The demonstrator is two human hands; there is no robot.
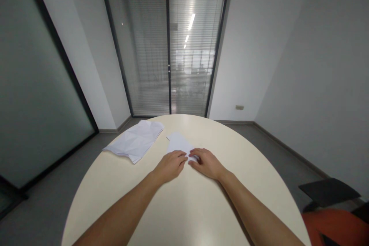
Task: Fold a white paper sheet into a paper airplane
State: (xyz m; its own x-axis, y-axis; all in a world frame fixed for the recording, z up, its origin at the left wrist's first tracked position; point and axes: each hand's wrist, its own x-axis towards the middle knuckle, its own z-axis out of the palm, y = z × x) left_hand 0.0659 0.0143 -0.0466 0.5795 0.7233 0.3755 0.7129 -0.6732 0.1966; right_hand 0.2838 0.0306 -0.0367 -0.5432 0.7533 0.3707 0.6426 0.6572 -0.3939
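The left hand [171, 164] rests over the near-left part of a white paper [177, 141], its fingers curled inward; whether they pinch the sheet or only press on it, I cannot tell. Facing it, the right hand [208, 163] bends its fingers over the paper's near-right part, the thumb lying lower and a bit of white showing between; whether that hand grips is likewise unclear. The fingertips of the two hands nearly meet. The paper lies on the pale, rounded worktop [239, 161], toward its far side, with its far end pointing away from the person and slightly left. Just left of it, a pile of creased white sheets [135, 138] sits by the worktop's far-left edge. At the lower right stands a chair with an orange seat [336, 226] and a black armrest [330, 191]. Beyond the worktop are glass panels with blinds [141, 54].
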